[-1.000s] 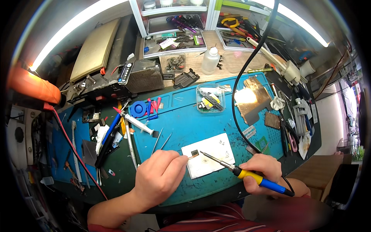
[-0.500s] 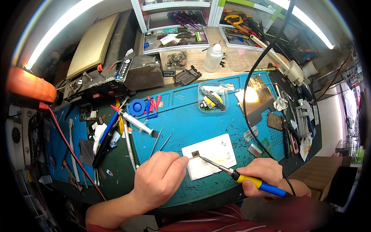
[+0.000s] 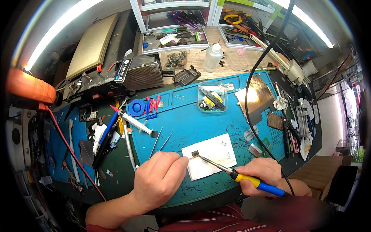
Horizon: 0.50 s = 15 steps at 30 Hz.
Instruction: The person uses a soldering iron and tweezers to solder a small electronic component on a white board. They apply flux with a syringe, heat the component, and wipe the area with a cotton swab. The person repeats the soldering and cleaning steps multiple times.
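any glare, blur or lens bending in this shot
Head view: glare whitens part of the copper-coloured plate; head view: the light tubes bow, and the corners go black; head view: a dark red patch at lower right is smeared; head view: the soldering iron reads clearly, but its tip by the dark chip is too small for fine detail.

A small square dark chip point(image 3: 195, 153) lies on a rectangular white pad point(image 3: 211, 153), upon a broad blue mat point(image 3: 183, 125); behind sits a square clear plastic box point(image 3: 212, 111), left-behind a clear tubular syringe point(image 3: 134, 122).
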Each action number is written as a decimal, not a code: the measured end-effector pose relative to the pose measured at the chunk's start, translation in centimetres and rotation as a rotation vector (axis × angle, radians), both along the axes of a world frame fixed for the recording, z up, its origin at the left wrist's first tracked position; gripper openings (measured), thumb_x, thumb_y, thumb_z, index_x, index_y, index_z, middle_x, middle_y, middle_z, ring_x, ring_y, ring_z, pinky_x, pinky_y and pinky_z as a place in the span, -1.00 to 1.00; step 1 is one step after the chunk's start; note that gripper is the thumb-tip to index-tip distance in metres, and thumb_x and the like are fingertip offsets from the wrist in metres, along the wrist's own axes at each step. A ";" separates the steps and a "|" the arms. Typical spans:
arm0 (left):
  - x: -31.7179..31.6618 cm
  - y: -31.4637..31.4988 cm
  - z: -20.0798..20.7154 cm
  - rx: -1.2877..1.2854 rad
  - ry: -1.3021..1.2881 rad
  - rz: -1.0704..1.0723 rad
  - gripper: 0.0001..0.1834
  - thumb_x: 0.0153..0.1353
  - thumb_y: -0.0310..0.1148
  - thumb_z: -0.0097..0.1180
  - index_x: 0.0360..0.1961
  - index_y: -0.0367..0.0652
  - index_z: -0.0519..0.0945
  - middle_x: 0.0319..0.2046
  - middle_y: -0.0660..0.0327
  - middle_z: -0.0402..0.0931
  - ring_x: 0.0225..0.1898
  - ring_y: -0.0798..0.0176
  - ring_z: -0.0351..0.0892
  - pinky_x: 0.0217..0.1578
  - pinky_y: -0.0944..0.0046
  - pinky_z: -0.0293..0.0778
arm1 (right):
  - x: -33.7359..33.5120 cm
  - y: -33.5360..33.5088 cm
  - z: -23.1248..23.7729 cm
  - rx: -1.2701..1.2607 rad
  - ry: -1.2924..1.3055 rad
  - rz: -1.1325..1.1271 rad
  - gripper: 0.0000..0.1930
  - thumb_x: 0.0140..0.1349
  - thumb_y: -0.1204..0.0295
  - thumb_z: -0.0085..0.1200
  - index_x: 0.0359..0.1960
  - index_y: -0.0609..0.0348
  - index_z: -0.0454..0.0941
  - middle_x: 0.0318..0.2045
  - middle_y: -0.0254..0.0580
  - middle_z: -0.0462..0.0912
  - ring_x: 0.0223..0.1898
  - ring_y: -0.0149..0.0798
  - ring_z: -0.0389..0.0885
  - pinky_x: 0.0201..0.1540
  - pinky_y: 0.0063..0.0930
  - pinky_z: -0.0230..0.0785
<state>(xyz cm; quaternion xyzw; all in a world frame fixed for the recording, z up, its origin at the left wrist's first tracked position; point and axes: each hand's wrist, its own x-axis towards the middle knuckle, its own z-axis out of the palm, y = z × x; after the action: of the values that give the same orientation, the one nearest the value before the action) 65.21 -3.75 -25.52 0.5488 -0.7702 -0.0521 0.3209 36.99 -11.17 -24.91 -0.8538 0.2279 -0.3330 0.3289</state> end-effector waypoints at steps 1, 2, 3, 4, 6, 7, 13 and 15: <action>0.0 0.0 0.0 0.000 -0.002 -0.002 -0.69 -0.09 -0.66 0.43 -0.24 -0.25 0.70 -0.36 0.17 0.61 -0.41 0.12 0.61 -0.45 0.21 0.51 | 0.0 0.0 -0.1 -0.005 -0.004 0.000 -0.67 0.07 0.48 0.40 -0.09 0.27 0.74 -0.48 -0.17 0.76 -0.55 -0.22 0.72 -0.49 -0.44 0.55; 0.0 -0.1 0.0 0.000 -0.003 -0.004 -0.69 -0.09 -0.66 0.43 -0.24 -0.25 0.70 -0.36 0.17 0.61 -0.41 0.12 0.61 -0.45 0.21 0.51 | 0.0 0.1 -0.2 -0.010 -0.009 -0.001 -0.68 0.07 0.48 0.40 -0.10 0.27 0.74 -0.48 -0.18 0.76 -0.55 -0.23 0.72 -0.50 -0.45 0.54; 0.0 -0.1 0.0 0.000 -0.004 -0.006 -0.69 -0.09 -0.66 0.43 -0.24 -0.25 0.70 -0.36 0.17 0.61 -0.41 0.13 0.61 -0.45 0.21 0.51 | 0.0 0.1 -0.2 -0.016 -0.012 -0.002 -0.69 0.08 0.48 0.40 -0.11 0.27 0.74 -0.49 -0.18 0.75 -0.56 -0.23 0.72 -0.50 -0.45 0.54; 0.0 -0.1 0.0 0.000 -0.006 -0.005 -0.69 -0.08 -0.66 0.43 -0.24 -0.25 0.70 -0.36 0.17 0.61 -0.41 0.13 0.61 -0.45 0.21 0.51 | 0.1 0.1 -0.2 -0.028 -0.017 -0.004 -0.69 0.08 0.48 0.39 -0.11 0.27 0.74 -0.49 -0.18 0.75 -0.56 -0.23 0.71 -0.51 -0.45 0.54; 0.0 0.0 0.0 -0.004 -0.008 -0.002 -0.69 -0.08 -0.66 0.43 -0.24 -0.25 0.70 -0.36 0.17 0.61 -0.40 0.13 0.61 -0.45 0.21 0.51 | 0.3 0.0 -0.2 -0.053 -0.027 -0.009 -0.70 0.09 0.47 0.39 -0.12 0.27 0.74 -0.49 -0.19 0.75 -0.57 -0.25 0.70 -0.52 -0.46 0.52; 0.0 0.0 0.0 -0.006 -0.008 -0.001 -0.69 -0.08 -0.66 0.43 -0.24 -0.25 0.70 -0.36 0.17 0.61 -0.40 0.13 0.61 -0.45 0.21 0.51 | 0.3 0.0 -0.2 -0.053 -0.033 -0.010 -0.70 0.08 0.47 0.39 -0.12 0.27 0.74 -0.50 -0.19 0.75 -0.57 -0.25 0.70 -0.52 -0.47 0.52; 0.1 0.0 0.2 0.017 -0.010 -0.016 -0.68 -0.08 -0.66 0.43 -0.23 -0.25 0.71 -0.35 0.16 0.61 -0.39 0.12 0.60 -0.43 0.20 0.51 | 0.3 -0.1 -0.3 -0.057 -0.045 -0.011 -0.70 0.07 0.48 0.39 -0.12 0.28 0.74 -0.49 -0.19 0.74 -0.58 -0.26 0.69 -0.53 -0.48 0.51; 0.2 0.0 0.1 0.012 -0.003 -0.019 -0.68 -0.07 -0.66 0.43 -0.22 -0.25 0.71 -0.34 0.16 0.61 -0.39 0.11 0.60 -0.43 0.20 0.51 | 0.3 -0.1 -0.2 -0.058 -0.041 -0.007 -0.69 0.07 0.49 0.39 -0.12 0.27 0.74 -0.49 -0.17 0.75 -0.57 -0.25 0.70 -0.52 -0.47 0.52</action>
<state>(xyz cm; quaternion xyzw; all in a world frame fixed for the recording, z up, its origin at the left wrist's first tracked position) 65.39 -3.77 -25.41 0.5436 -0.7754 -0.0591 0.3159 37.28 -11.27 -25.16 -0.8551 0.2144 -0.3580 0.3076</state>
